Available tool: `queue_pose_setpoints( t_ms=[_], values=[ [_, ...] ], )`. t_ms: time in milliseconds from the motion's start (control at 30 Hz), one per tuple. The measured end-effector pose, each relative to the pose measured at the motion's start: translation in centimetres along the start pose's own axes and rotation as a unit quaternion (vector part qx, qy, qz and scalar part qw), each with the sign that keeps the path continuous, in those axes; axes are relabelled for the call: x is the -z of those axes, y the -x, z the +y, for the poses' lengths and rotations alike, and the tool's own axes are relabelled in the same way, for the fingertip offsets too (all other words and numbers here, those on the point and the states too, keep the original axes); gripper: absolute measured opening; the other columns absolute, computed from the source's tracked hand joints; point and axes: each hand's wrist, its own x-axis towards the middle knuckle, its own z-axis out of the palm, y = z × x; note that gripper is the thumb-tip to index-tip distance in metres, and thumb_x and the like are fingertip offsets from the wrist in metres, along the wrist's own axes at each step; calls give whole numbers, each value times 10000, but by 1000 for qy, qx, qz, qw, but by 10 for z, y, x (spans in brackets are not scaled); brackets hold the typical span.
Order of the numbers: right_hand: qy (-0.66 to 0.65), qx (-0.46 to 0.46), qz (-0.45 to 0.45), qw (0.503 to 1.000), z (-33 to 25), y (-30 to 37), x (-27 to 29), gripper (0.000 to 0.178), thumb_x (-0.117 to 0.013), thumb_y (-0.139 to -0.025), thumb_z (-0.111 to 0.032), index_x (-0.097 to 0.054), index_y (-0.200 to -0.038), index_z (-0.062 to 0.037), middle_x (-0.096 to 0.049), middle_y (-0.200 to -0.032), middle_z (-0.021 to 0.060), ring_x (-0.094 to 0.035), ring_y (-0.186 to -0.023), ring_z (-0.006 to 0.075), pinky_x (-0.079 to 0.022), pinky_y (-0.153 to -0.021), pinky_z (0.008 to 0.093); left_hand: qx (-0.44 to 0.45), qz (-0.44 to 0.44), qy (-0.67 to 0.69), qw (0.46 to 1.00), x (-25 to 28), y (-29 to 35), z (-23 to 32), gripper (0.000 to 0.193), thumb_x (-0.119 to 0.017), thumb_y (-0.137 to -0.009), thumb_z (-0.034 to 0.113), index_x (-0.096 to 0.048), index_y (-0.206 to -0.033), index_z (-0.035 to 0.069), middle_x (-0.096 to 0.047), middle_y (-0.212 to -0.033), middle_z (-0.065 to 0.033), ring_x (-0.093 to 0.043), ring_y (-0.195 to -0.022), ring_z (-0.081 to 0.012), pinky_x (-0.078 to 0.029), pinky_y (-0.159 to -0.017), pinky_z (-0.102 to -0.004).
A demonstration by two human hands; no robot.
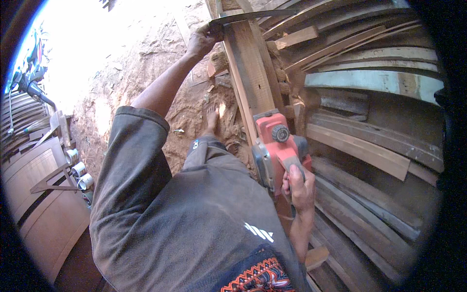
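My right hand [298, 189] is wrapped around the rear handle of a red electric planer [273, 127] with a dark round front knob. The planer rests on the near part of a long wooden beam [250, 68] that runs away from me. At the far end of the beam, my left hand [200, 43] is closed on the handle end of a handsaw [253, 15], its long, thin dark blade lying crosswise over the wood and pointing right. The blade's teeth cannot be made out. Beneath the planer, its sole is hidden.
Stacked boards [360, 146] fill the right side, close to the planer. Bare earth with wood scraps [219, 63] lies left of the beam, where my bare foot [212, 117] stands. Curved wooden panels [44, 194] and white cylindrical pieces [78, 169] are at the far left.
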Motion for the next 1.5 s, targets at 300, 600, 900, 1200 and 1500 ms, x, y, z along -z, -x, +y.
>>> queue_pose_setpoints(
  t_ms=[300, 600, 900, 1200, 1500],
  values=[
    [-15, -2, 7, 1000, -63, -68, -31, 436, -579, -1024, -434, -591, -772, -78, -527, -598, -33, -450, -466, 46, -353, -417, 231, 50, -24, -23, 998, -4, 2, -3, 405, -794, -868, 342, -719, -1207, 135, -772, -1015, -109, -718, -945, -202, -545, -837, -382],
    [63, 69, -16, 996, -169, -175, -80, 580, -553, -960, -616, -598, -796, -61, -523, -622, -8, -471, -488, 70, -376, -447, 243, 140, 109, 191, 965, 51, 99, -12, 198, -750, -924, 151, -706, -1078, 34, -739, -947, -45, -668, -889, -130, -538, -828, -312],
    [-2, 221, -113, 969, -249, -313, -129, 548, -593, -934, -630, -638, -826, -94, -482, -661, -40, -438, -478, 56, -358, -433, 233, 199, 248, 226, 921, 98, 193, -45, 212, -798, -907, 172, -724, -1071, 59, -740, -984, -25, -657, -856, -96, -521, -771, -276],
    [157, 181, -76, 968, -82, -100, -25, 376, -563, -982, -415, -646, -888, -59, -547, -607, 16, -524, -512, 136, -396, -470, 324, 283, 199, 220, 912, 104, 226, -69, 255, -820, -886, 252, -712, -1059, 99, -739, -980, -14, -671, -850, -121, -528, -765, -318],
    [50, -9, 17, 999, 2, 22, 3, 405, -539, -993, -372, -594, -758, -47, -518, -577, -13, -479, -503, 83, -369, -479, 278, 300, 157, 202, 919, 93, 217, -67, 182, -807, -893, 224, -727, -1000, 100, -733, -909, 3, -650, -798, -100, -499, -698, -291]
  ],
)
